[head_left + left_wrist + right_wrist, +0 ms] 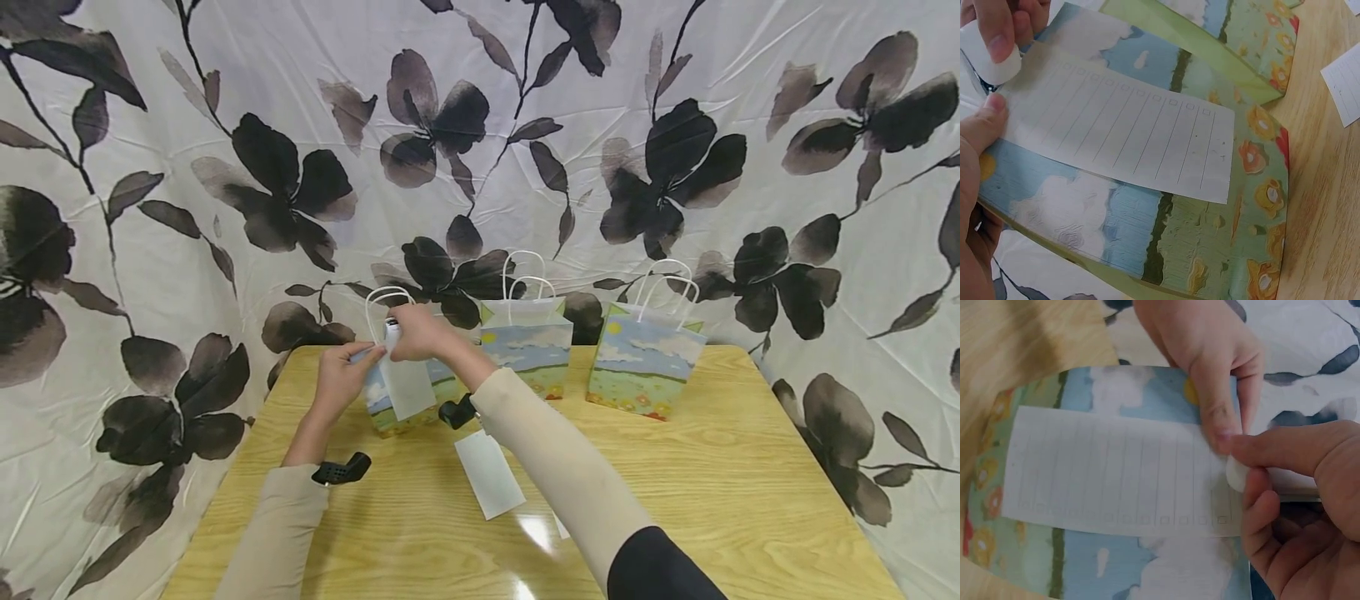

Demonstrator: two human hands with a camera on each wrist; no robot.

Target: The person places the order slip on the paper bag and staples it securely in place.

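A paper gift bag (1129,222) with a painted sky-and-flowers print stands at the left of the table, its white handles (388,292) upright. Against its front lies a white checklist slip (1141,131) with ruled lines and small boxes. At the bag's top edge my left hand (341,379) pinches the slip and bag wall between thumb and fingers. My right hand (416,332) grips a small white stapler (990,57), whose end sits over the slip's top edge, close to the left thumb. Whether a staple is in the paper is hidden.
Two matching gift bags, a middle one (525,354) and a right one (645,367), stand along the table's back. A loose white slip (489,475) lies nearer me, with another slip (561,527) partly under my right sleeve. A floral curtain (525,167) hangs behind.
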